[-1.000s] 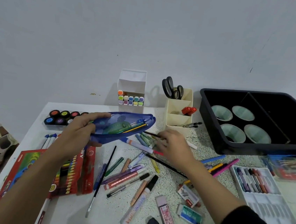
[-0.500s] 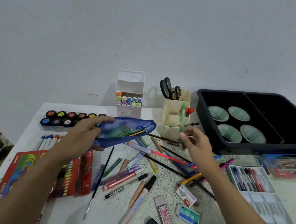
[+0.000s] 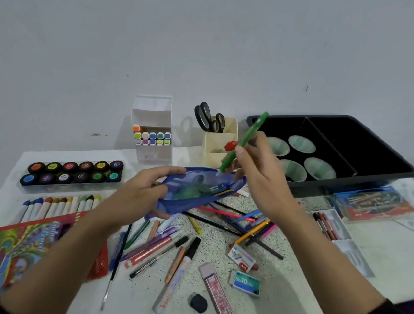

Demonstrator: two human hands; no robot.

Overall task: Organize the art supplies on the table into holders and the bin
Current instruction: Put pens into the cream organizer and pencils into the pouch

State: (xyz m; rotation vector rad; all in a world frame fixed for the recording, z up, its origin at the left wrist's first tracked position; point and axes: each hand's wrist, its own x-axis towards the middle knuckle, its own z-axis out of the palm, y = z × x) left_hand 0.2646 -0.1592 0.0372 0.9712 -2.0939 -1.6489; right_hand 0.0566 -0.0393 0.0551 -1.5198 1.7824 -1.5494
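So the left hand [image 3: 143, 196] grips a blue mesh pouch [image 3: 197, 190], thumb on its upper rim and fingers curled underneath, holding it up over the middle of the table [image 3: 287, 306]. The right hand [image 3: 262, 178] pinches a green pen [image 3: 247, 140] between thumb and fingers around its lower half. The pen is tilted, lower tip right at the pouch's open mouth, top end in front of the black bin [image 3: 379, 159] at the table's far right corner. The table's white and speckled, loose pens [image 3: 165, 247] are scattered below the pouch, and there's a plain grey wall behind. The only readable writing is "No.10" on a small staples box [image 3: 245, 282] near the front edge.
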